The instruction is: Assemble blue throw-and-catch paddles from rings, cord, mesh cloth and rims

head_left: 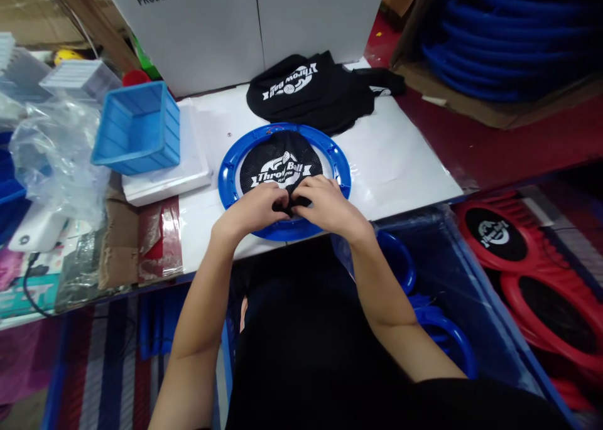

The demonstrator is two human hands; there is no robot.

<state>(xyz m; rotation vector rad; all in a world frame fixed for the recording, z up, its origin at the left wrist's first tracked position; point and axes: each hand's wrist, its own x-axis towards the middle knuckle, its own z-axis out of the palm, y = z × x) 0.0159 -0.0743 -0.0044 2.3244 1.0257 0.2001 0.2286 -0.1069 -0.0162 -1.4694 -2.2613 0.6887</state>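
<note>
On the white tabletop lies a blue plastic ring [227, 177]. Inside it sits a black mesh fabric disc [282, 144] printed with white "Throw Ball" lettering. My left hand [259, 205] and my right hand [325, 203] meet at the near side of the ring, fingers curled and pinching the lower edge of the mesh. The two hands nearly touch, and their fingertips partly cover the fabric's near edge. Just behind the ring rests a pile of black printed fabric pieces [325, 103].
A light-blue bin [136, 129] stands on a white box at left, beside clear plastic bags [59, 154]. A large white carton [226, 34] backs the table. Blue rings fill a cardboard box [471, 107] at right. Red finished discs [494, 238] lie lower right, beside a blue crate [452, 260].
</note>
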